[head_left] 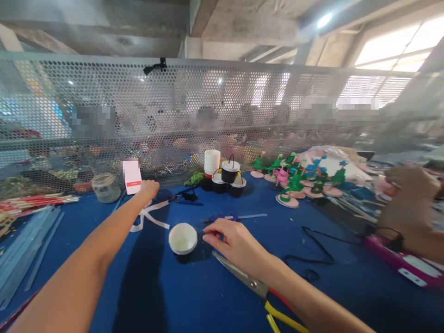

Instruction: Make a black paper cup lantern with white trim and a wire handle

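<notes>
My left hand [150,188] reaches far forward to the lower right edge of a phone [132,178] with a lit pink screen, and its fingertips are mostly hidden. White ribbon [156,217] curls on the table just below that hand. My right hand [231,238] is low over the table, fingers loosely curved, thumb and index tips slightly apart, nothing visible between them. Just left of its fingertips stands a small white cup [183,238], its mouth facing up. Large scissors [253,282] with red and yellow handles lie under my right wrist, blades slightly parted.
Stacked white cups [212,162] and little black buckets [230,172] stand at the back. Right of them are green craft plants [294,180] on pink discs. A glass jar [106,188], clear strips [29,249], a perforated screen [173,97], a black cable [324,247] and another person's arm [409,208] surround the space.
</notes>
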{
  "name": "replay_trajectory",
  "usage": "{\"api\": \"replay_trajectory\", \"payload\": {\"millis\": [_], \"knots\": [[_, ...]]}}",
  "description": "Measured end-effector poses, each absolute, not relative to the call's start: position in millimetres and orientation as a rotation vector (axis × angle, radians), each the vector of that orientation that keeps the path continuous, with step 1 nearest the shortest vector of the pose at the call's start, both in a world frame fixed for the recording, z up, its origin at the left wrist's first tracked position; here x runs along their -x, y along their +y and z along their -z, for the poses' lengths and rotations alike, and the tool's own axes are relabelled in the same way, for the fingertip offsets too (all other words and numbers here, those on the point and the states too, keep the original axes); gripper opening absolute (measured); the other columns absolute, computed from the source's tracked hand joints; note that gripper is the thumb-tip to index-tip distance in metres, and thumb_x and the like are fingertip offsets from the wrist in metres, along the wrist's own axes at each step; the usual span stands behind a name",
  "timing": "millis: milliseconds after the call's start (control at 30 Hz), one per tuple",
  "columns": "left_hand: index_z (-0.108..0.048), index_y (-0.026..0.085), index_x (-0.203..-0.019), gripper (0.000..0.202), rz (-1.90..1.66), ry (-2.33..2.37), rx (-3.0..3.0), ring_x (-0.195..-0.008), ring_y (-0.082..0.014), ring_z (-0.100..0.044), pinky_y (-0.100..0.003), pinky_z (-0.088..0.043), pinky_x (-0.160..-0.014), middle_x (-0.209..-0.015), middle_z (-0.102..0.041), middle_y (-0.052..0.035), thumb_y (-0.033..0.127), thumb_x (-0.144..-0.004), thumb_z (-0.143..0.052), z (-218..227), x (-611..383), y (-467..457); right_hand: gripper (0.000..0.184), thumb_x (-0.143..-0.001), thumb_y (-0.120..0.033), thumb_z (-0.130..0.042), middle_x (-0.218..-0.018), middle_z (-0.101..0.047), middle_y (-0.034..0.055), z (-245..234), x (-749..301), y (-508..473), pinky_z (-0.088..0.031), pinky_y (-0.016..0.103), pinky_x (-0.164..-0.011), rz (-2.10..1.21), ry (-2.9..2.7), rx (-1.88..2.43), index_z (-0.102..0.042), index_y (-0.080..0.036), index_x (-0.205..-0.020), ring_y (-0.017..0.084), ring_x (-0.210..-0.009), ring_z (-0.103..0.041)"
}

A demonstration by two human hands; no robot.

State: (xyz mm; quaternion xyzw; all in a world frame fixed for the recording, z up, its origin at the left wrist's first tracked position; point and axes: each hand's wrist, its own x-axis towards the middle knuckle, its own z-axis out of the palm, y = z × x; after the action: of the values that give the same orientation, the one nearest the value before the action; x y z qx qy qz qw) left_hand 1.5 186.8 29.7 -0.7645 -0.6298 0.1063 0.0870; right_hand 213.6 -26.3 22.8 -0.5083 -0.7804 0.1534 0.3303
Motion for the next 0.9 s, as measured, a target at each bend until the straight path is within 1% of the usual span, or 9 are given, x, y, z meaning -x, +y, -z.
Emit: {"api": "replay_trajectory", "payload": {"millis": [233,300,333,400,500,600,700,833,900], "knots": [[-0.051,0.014,-0.106,0.028,-0.1,-1.918,2.264,-0.09,-0.0184,-0.055,-0.038,-0.047,-0.075,-0.106,-0.055,-0.0073,0.029,-0.082,-0.049,-86,31,158,0.014,-0.076,-0.023,-0.054,-0.076,-0.067,0.0048,-27,-219,-27,-0.044,0.025,-0.057,-0.403,-1.987,1.31,-0.065,-0.017,-0.08,0.015,-0.063,-0.058],[-0.061,0.014,-0.082,0.014,0.027,-1.93,2.236,-0.089,-0.0214,-0.058,-0.028,-0.044,-0.074,-0.089,-0.063,-0.0068,0.023,-0.078,-0.05,-107,47,142,0.015,-0.077,-0.024,-0.052,-0.075,-0.068,0.0045,-27,-222,-25,-0.044,0.025,-0.056,-0.447,-1.95,1.299,-0.065,-0.017,-0.08,0.015,-0.063,-0.058],[-0.061,0.014,-0.077,0.014,0.1,-1.936,2.213,-0.087,-0.0223,-0.058,-0.027,-0.043,-0.072,-0.084,-0.065,-0.007,0.021,-0.076,-0.05,-116,55,132,0.016,-0.077,-0.025,-0.051,-0.075,-0.068,0.0042,-26,-223,-24,-0.044,0.025,-0.056,-0.476,-1.935,1.289,-0.065,-0.017,-0.079,0.015,-0.063,-0.058],[-0.061,0.014,-0.079,0.017,0.26,-1.938,2.18,-0.081,-0.022,-0.06,-0.026,-0.043,-0.068,-0.082,-0.066,-0.0067,0.023,-0.074,-0.048,-132,66,108,0.017,-0.077,-0.027,-0.051,-0.072,-0.068,0.0039,-27,-223,-20,-0.045,0.026,-0.057,-0.573,-1.906,1.255,-0.065,-0.017,-0.077,0.015,-0.063,-0.059],[-0.061,0.016,-0.082,0.025,0.535,-1.899,2.186,-0.072,-0.0163,-0.059,-0.022,-0.042,-0.062,-0.08,-0.066,-0.003,0.032,-0.075,-0.044,-145,69,64,0.022,-0.076,-0.031,-0.051,-0.072,-0.066,0.0049,-37,-218,-15,-0.046,0.025,-0.052,-0.835,-1.749,1.18,-0.063,-0.014,-0.085,0.014,-0.06,-0.058],[-0.06,0.018,-0.072,0.021,1.167,-1.764,2.384,-0.058,-0.0128,-0.053,-0.022,-0.041,-0.054,-0.065,-0.062,0.0,0.037,-0.067,-0.052,-145,55,23,0.029,-0.076,-0.036,-0.052,-0.085,-0.064,0.0075,-55,-211,-14,-0.046,0.023,-0.048,-1.084,-1.402,0.998,-0.058,-0.013,-0.093,0.011,-0.06,-0.057],[-0.058,0.019,-0.064,0.018,1.243,-1.71,2.687,-0.054,-0.012,-0.05,-0.022,-0.041,-0.05,-0.056,-0.056,0.0012,0.036,-0.063,-0.057,-143,40,-6,0.027,-0.075,-0.036,-0.053,-0.094,-0.062,0.006,-73,-210,-18,-0.048,0.02,-0.051,-1.209,-1.079,0.736,-0.057,-0.016,-0.093,0.009,-0.064,-0.058],[-0.057,0.019,-0.057,0.014,1.352,-1.803,2.889,-0.049,-0.0103,-0.048,-0.02,-0.04,-0.045,-0.053,-0.055,0.0018,0.032,-0.059,-0.061,-139,35,-17,0.013,-0.07,-0.028,-0.062,-0.071,-0.062,-0.0016,-79,-215,-23,-0.046,0.015,-0.048,-1.223,-0.83,0.65,-0.057,-0.017,-0.075,0.005,-0.056,-0.056],[-0.058,0.018,-0.057,0.011,1.541,-1.869,2.816,-0.046,-0.0082,-0.046,-0.018,-0.038,-0.043,-0.05,-0.053,0.0035,0.027,-0.058,-0.064,-135,38,-13,0.018,-0.066,-0.028,-0.067,-0.058,-0.056,-0.0052,-75,-216,-24,-0.045,0.015,-0.045,-1.242,-0.747,0.659,-0.053,-0.016,-0.064,0.005,-0.05,-0.055]]}}
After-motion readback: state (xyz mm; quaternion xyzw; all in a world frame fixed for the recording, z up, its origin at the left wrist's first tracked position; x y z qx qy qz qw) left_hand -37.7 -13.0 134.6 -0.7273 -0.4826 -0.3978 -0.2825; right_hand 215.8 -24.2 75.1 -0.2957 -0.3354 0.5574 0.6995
